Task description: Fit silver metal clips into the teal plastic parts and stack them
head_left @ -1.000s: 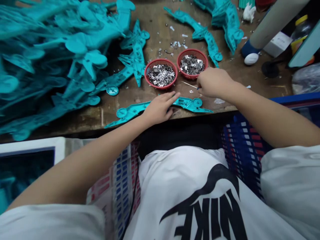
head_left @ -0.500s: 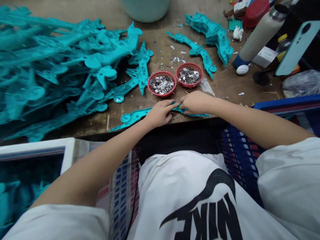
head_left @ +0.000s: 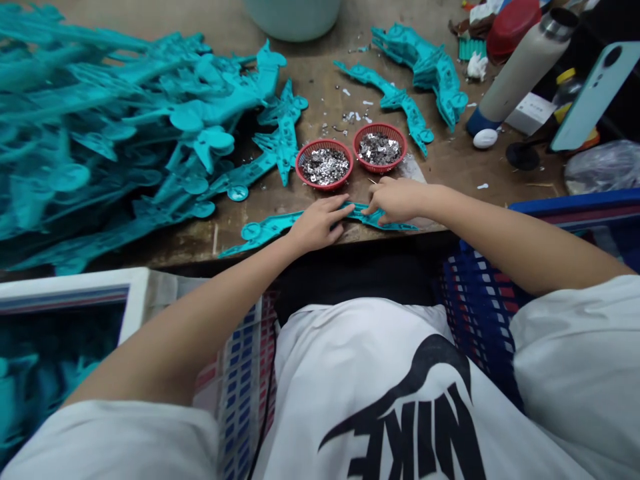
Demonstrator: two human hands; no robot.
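A long, jointed teal plastic part (head_left: 273,228) lies along the table's near edge. Across its middle rests my left hand (head_left: 317,223), fingers extended over the top and thumb at the near side, holding it against the table. Just to the right, my right hand (head_left: 399,200) is closed, its index fingertip low over the same part. A thin metal tool (head_left: 373,181) pokes out from the right hand; most of it is hidden by the fingers. Beyond the hands stand two red baskets, the left one (head_left: 299,170) and the right one (head_left: 356,150), filled with small shiny metal pieces.
A large heap of teal parts (head_left: 150,127) covers the left of the table. More teal parts (head_left: 425,67) lie at the back right, near a bottle (head_left: 525,67) and a phone (head_left: 595,100). A white-rimmed bin (head_left: 137,300) and a blue crate (head_left: 575,203) flank me.
My right hand has shifted slightly to the right along the teal part, uncovering more of it between the hands. The left hand stays in place on the part.
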